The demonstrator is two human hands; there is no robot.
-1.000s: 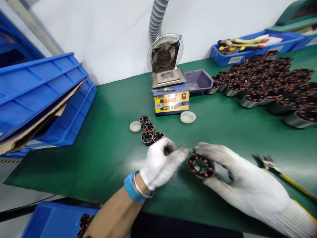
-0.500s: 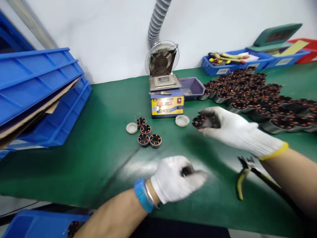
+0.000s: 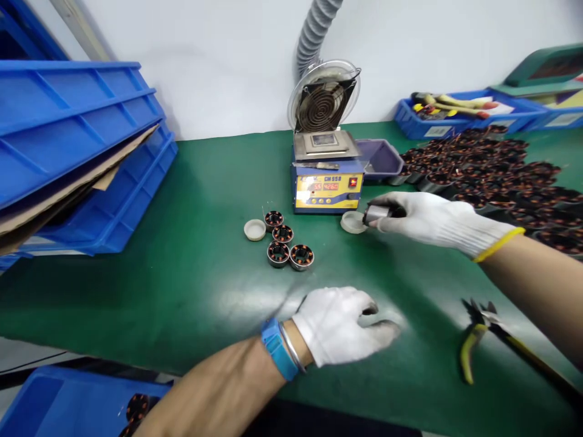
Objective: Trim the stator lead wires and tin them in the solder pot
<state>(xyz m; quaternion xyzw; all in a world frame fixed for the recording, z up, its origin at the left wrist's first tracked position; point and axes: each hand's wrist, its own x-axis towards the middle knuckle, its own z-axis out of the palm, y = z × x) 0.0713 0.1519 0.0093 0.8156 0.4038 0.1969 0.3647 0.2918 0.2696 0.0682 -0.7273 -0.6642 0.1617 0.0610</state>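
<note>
Gripping the stator [image 3: 377, 213] sideways just beside the dish [image 3: 350, 229], the right hand [image 3: 430, 220] probably does best with a steady, unhurried hold, while the left hand [image 3: 346, 328], loosely parted, nothing seen in it, hovers above the bench [image 3: 214, 285].

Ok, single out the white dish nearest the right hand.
The white dish beside the stator in the right hand; the other dish sits by four grouped stators.

White gloves [image 3: 339, 328], yellow right cuff [image 3: 499, 245], silver-grey ring [image 3: 377, 213], green tabletop [image 3: 218, 176]
</note>
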